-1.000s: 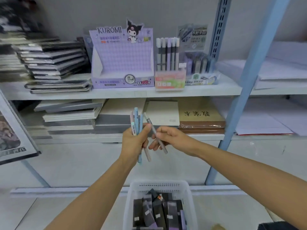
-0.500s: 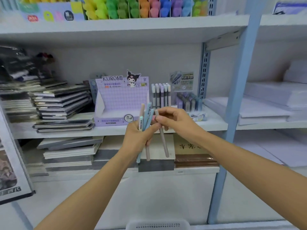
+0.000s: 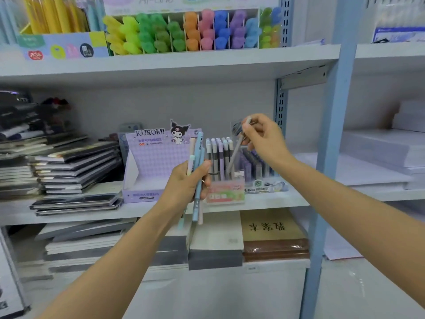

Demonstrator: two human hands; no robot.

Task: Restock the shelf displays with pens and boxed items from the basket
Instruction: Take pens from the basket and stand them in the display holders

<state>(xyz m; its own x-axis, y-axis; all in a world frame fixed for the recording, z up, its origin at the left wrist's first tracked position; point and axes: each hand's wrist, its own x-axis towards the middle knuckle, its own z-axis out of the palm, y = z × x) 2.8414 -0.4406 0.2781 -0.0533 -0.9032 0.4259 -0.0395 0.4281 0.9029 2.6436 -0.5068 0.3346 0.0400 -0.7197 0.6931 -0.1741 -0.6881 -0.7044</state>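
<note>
One wide-angle view is being taken from a camera worn on the head. It is being aimed forward and slightly downward at the middle shelf (image 3: 305, 199), seen from near, with the underside of the upper shelf (image 3: 161, 65) also being caught.

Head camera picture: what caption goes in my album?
Right hand pinches a grey pen at the pen display; left hand grips a bunch of pens.

A pale grey wall (image 3: 207, 104) is seen behind white shelves (image 3: 184, 63), which are carried by a light blue post (image 3: 330, 157) and a perforated rail (image 3: 281, 107). Soft, even light is cast throughout.
</note>
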